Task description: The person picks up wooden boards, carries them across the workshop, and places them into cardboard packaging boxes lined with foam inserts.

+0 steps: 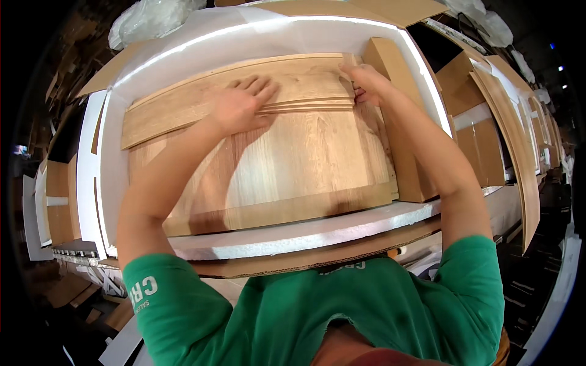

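Observation:
A large cardboard box lined with white foam (287, 239) lies open in front of me, with wood-grain panels inside. Along its far side rests a stack of narrow wooden boards (177, 100), over a wide wooden panel (299, 152). My left hand (239, 105) lies on the boards, fingers stretched out and apart. At the boards' right end is my right hand (367, 85), its index finger over the top and its other fingers curled round the end. The underside of that grip is partly hidden.
A tall cardboard filler piece (400, 140) stands inside the box's right wall. More open cartons (467, 122) stand to the right, and another carton (61, 201) is at the left. Clear plastic wrap (152, 21) sits beyond the far left corner.

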Tool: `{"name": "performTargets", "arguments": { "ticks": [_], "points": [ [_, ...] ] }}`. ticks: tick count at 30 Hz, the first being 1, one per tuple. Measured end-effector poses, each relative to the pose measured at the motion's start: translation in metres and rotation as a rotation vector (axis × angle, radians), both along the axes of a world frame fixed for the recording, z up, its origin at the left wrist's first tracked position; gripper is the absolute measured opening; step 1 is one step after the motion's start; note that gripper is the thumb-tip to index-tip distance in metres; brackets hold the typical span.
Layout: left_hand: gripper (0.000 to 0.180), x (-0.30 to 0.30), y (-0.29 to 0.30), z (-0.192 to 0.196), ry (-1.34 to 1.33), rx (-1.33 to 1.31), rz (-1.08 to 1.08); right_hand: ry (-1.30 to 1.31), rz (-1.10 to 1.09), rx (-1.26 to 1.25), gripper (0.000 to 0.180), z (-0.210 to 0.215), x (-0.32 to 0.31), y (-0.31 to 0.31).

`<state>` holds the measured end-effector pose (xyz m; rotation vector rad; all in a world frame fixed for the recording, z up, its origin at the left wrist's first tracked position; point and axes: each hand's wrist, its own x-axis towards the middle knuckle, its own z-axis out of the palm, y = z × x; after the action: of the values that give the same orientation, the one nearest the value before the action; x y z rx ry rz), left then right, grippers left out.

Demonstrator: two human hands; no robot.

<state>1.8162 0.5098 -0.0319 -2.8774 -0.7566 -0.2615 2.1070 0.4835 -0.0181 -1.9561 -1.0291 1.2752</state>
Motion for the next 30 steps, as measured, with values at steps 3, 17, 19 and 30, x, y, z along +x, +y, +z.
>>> {"name": "performTargets", "arguments": {
  "ticks": [3,17,19,30],
  "points": [
    [0.069,0.024,0.0,-0.007,-0.107,0.118,-0.034,0.115,0.037,-0.045,0.062,0.008,0.003,-0.008],
    [0.069,0.03,0.006,-0.004,-0.01,0.179,-0.141,0.049,0.118,-0.175,0.063,0.002,-0.003,-0.015],
    [0.072,0.032,-0.002,-0.004,-0.036,0.117,-0.134,0.097,0.136,-0.172,0.064,-0.009,0.001,-0.017],
    [0.06,0.032,-0.015,-0.02,-0.12,0.394,-0.19,0.657,0.187,-0.206,0.087,0.01,0.033,-0.03]
  ]
}}
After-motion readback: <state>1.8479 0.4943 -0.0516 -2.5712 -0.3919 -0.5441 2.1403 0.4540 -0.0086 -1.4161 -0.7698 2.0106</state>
